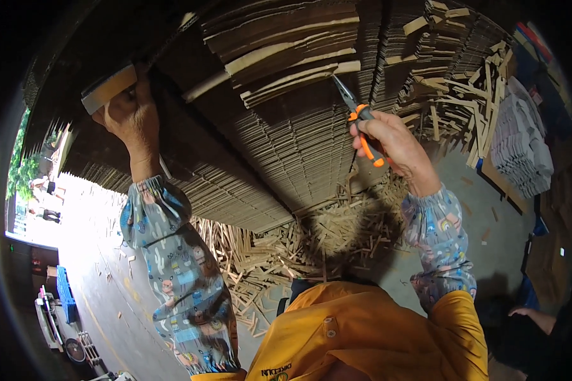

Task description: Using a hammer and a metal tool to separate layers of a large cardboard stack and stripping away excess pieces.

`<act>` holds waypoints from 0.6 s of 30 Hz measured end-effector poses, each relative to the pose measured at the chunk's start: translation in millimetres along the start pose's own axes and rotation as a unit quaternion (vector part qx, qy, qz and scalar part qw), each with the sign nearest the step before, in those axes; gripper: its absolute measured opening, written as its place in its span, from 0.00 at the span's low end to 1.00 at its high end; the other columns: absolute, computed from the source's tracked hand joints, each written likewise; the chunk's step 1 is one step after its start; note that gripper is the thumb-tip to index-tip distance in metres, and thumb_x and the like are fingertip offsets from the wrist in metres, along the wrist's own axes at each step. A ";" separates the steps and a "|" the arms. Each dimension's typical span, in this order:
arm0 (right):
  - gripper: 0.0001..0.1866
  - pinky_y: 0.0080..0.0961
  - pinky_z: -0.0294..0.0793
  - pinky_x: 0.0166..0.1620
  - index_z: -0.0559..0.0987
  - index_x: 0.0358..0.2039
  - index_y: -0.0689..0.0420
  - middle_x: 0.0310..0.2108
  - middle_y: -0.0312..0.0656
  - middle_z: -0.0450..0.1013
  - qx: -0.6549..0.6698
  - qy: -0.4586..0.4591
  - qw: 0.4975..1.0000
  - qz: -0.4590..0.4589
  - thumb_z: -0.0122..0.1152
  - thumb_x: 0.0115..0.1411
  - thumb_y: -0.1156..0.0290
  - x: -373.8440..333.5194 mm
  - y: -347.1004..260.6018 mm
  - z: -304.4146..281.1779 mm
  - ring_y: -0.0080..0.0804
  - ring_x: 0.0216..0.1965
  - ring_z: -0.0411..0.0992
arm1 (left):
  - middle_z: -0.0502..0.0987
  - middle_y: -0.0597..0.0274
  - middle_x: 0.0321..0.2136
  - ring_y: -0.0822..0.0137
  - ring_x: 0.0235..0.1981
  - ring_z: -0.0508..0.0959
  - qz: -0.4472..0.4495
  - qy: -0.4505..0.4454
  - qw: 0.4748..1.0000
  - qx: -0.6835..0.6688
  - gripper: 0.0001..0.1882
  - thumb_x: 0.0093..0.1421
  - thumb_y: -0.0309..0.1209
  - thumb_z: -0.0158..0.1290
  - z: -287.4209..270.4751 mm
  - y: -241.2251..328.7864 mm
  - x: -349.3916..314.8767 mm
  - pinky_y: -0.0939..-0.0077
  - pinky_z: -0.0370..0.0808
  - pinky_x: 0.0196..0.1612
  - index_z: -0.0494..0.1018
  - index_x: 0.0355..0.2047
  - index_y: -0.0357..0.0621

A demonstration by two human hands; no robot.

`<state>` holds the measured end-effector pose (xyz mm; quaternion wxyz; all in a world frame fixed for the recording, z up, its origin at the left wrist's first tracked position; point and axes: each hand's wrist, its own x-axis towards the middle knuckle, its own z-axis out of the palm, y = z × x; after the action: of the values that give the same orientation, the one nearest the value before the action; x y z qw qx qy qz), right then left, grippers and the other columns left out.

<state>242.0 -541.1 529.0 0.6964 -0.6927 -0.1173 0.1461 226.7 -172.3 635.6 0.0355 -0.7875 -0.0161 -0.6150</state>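
In my right hand [394, 143] is a pair of long-nose pliers [364, 120] with orange and black handles. Their tips reach the end of a pale cardboard strip [299, 77] on a tall stack of die-cut cardboard sheets [292, 140]. My left hand [130, 120] is raised at the stack's far left, its fingers closed around a flat, rectangular brown-and-grey tool [110, 89]. The kind of tool cannot be made out, since the hand and shadow cover part of it. Patterned sleeve covers wrap both my forearms.
Cardboard offcuts [349, 225] lie heaped on the floor below the stack, with more loose strips [470, 108] at the right. A pile of pale folded sheets [521, 140] stands far right. Another person's arm [534, 317] shows at lower right. A blue pallet [65, 295] is at left.
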 end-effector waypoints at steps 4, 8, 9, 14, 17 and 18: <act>0.12 0.14 0.67 0.27 0.73 0.37 0.60 0.24 0.34 0.70 0.074 -0.136 0.988 0.013 0.49 0.58 0.66 -60.3 59.1 20.1 0.16 0.23 0.67 | 0.76 0.61 0.20 0.59 0.28 0.74 0.011 0.037 0.999 0.003 0.18 0.55 0.46 0.54 1.3 -15.7 0.8 0.63 0.56 0.50 0.77 0.24 0.43; 0.11 0.16 0.66 0.29 0.73 0.41 0.58 0.27 0.31 0.68 -0.119 -0.149 0.976 0.106 0.53 0.58 0.68 -104.1 115.6 11.1 0.15 0.25 0.64 | 0.77 0.61 0.19 0.59 0.29 0.75 -0.011 -0.001 1.000 -0.021 0.20 0.55 0.48 0.53 8.6 -11.7 3.2 0.62 0.55 0.50 0.77 0.23 0.42; 0.11 0.16 0.65 0.29 0.73 0.41 0.58 0.26 0.31 0.68 -0.164 -0.127 0.976 0.072 0.53 0.58 0.68 -98.6 120.2 8.1 0.15 0.25 0.63 | 0.77 0.61 0.19 0.59 0.29 0.75 0.018 0.038 0.999 -0.024 0.20 0.55 0.48 0.52 7.9 -14.0 5.8 0.62 0.55 0.50 0.77 0.23 0.43; 0.09 0.21 0.58 0.21 0.72 0.29 0.60 0.19 0.28 0.62 -0.028 -0.041 0.999 -0.007 0.52 0.55 0.67 -37.9 36.7 8.4 0.17 0.18 0.57 | 0.76 0.62 0.18 0.59 0.29 0.75 -0.005 0.005 1.000 -0.016 0.19 0.55 0.48 0.53 1.2 -14.3 0.7 0.62 0.56 0.48 0.77 0.23 0.44; 0.12 0.22 0.60 0.22 0.72 0.28 0.60 0.19 0.29 0.63 -0.158 -0.028 0.987 -0.020 0.53 0.54 0.63 4.0 11.4 -2.5 0.17 0.19 0.59 | 0.77 0.59 0.21 0.59 0.29 0.75 0.020 0.011 1.000 0.020 0.18 0.57 0.44 0.53 0.5 -8.2 2.3 0.66 0.61 0.43 0.77 0.24 0.42; 0.12 0.22 0.60 0.22 0.72 0.28 0.60 0.19 0.29 0.63 -0.158 -0.027 0.987 -0.023 0.53 0.54 0.63 7.0 4.4 1.7 0.17 0.19 0.59 | 0.77 0.61 0.20 0.60 0.29 0.75 0.028 0.024 0.999 0.012 0.18 0.55 0.46 0.54 5.3 -10.4 2.5 0.64 0.59 0.44 0.77 0.23 0.43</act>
<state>247.6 -537.0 524.3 0.5776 -0.7871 -0.1739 0.1285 231.7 -161.6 637.1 0.0629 -0.7724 -0.0008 -0.6320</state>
